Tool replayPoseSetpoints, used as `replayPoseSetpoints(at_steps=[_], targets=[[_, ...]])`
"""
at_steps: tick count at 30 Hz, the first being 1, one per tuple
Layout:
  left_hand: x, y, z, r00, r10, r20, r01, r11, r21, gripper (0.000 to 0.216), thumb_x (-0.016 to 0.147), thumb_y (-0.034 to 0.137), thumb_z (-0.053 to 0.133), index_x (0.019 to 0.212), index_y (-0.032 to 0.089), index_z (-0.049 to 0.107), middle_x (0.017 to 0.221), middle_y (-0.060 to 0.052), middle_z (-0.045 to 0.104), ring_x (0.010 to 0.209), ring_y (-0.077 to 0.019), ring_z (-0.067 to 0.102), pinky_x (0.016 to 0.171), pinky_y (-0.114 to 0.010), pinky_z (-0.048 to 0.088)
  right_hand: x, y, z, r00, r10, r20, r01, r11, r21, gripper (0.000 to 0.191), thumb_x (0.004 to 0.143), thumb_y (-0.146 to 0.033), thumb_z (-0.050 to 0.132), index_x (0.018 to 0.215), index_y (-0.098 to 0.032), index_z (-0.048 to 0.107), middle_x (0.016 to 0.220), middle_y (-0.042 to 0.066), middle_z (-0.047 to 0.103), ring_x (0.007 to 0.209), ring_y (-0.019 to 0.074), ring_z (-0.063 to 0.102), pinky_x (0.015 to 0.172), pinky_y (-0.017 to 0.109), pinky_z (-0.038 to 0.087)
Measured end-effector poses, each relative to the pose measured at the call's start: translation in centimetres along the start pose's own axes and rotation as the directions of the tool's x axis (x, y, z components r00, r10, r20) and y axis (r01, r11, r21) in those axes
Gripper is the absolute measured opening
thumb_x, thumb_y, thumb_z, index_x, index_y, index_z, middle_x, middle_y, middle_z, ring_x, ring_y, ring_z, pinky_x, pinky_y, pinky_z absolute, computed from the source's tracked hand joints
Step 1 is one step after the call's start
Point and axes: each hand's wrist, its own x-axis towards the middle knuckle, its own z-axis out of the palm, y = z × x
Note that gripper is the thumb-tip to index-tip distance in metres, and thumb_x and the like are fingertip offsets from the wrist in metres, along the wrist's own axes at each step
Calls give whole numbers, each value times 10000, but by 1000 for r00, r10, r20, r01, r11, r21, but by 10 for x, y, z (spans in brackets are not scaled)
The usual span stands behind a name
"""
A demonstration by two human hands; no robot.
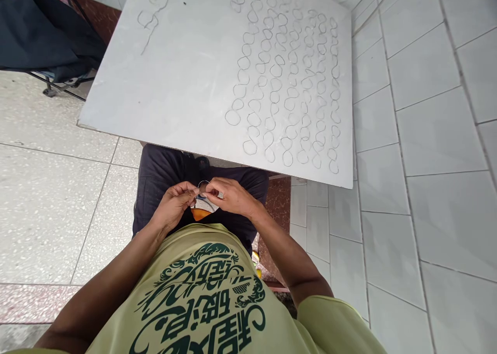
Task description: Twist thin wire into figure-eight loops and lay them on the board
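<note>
Over my lap, my left hand [175, 204] and my right hand [229, 196] meet, each with thumb and fingertips pinched together. Between them is a thin wire [203, 181], curved in a loop that rises just above the fingertips; its lower part is hidden by my fingers. In front of my hands stands a white tabletop [166, 100]. On its right half lie long rows of thin, dark figure-eight wire loops [276, 70]. A loose, crooked length of wire [149, 20] lies near the far left edge.
Below my hands, an orange object [201, 214] shows between my thighs. A folding chair with dark fabric [46, 38] stands at the far left. White wall tiles [438, 126] run close along the table's right side. Speckled floor [46, 198] lies to the left.
</note>
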Motion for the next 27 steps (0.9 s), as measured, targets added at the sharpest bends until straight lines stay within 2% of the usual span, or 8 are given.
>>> replayPoseSetpoints(at_steps=[7, 11, 14, 17, 20, 23, 27], targets=[[5, 0, -9, 993, -78, 91, 75, 996, 38, 273, 737, 369, 893, 762, 147, 736, 600, 22, 533, 594, -103, 470, 608, -242, 391, -6, 4, 2, 999, 37, -26, -35, 997, 72, 157, 1033, -327, 574, 962, -215, 658, 894, 46, 683, 808, 185, 619, 774, 309, 472], [1, 4, -9, 996, -58, 75, 58, 998, 3, 316, 803, 426, 852, 914, 141, 772, 748, -25, 640, 677, -122, 547, 661, -250, 454, -8, 6, 2, 977, 149, -152, -123, 978, 167, 172, 1004, -363, 624, 934, -220, 688, 897, 47, 705, 813, 187, 637, 779, 316, 493], [-5, 8, -6, 997, -62, 37, 63, 998, -17, 408, 845, 494, 802, 1034, 134, 771, 896, -79, 708, 774, -160, 632, 691, -269, 497, -9, 7, 2, 962, 188, -199, -151, 970, 189, 182, 988, -376, 643, 912, -218, 692, 873, 38, 704, 801, 185, 636, 768, 314, 496], [-7, 9, -4, 995, -90, 32, 90, 996, -18, 497, 876, 572, 738, 1076, 118, 752, 955, -117, 737, 769, -189, 678, 647, -287, 511, -9, 7, 4, 961, 202, -190, -163, 966, 202, 184, 997, -370, 622, 920, -220, 694, 874, 33, 707, 799, 181, 640, 776, 313, 502], [-4, 9, -6, 993, -115, 33, 116, 992, -44, 552, 876, 621, 710, 1069, 105, 735, 884, -113, 737, 685, -186, 678, 574, -279, 492, -9, 5, 7, 962, 204, -183, -162, 962, 221, 173, 1001, -348, 608, 929, -218, 697, 881, 33, 715, 794, 179, 642, 771, 312, 503], [-2, 8, -10, 993, -113, 25, 114, 993, -36, 503, 855, 582, 758, 1032, 112, 734, 822, -87, 724, 633, -159, 659, 536, -249, 463, -10, 5, 9, 959, 207, -192, -158, 958, 240, 157, 998, -324, 609, 928, -213, 695, 868, 29, 714, 792, 178, 643, 775, 313, 500], [-2, 6, -12, 995, -85, 49, 84, 996, 25, 374, 806, 427, 861, 1004, 126, 760, 843, -64, 724, 653, -122, 645, 562, -218, 465, -12, 7, 14, 948, 245, -201, -192, 949, 249, 157, 993, -331, 616, 920, -215, 694, 860, 23, 716, 796, 175, 648, 787, 310, 503]])
